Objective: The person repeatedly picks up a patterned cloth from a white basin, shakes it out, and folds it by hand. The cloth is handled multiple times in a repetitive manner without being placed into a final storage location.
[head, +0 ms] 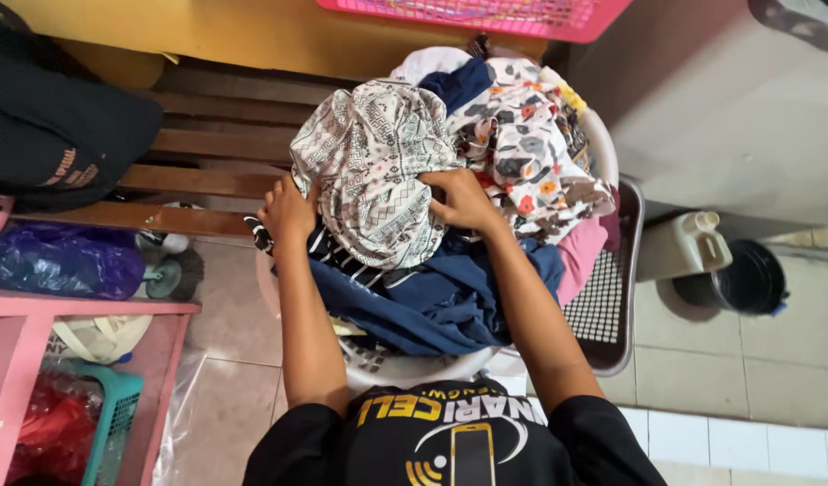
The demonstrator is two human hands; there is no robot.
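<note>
Both hands (378, 209) (closed) on patterned cloth (373, 162)

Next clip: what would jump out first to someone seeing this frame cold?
The heap of mixed clothes in the pale plastic laundry basket at centre, topped by a grey-and-white geometric-patterned cloth. Both hands grip that cloth: the left hand at its left edge, the right hand bunching its right side. Beside it lies a white floral garment with orange and grey blooms, and a navy blue garment spills over the near rim.
</note>
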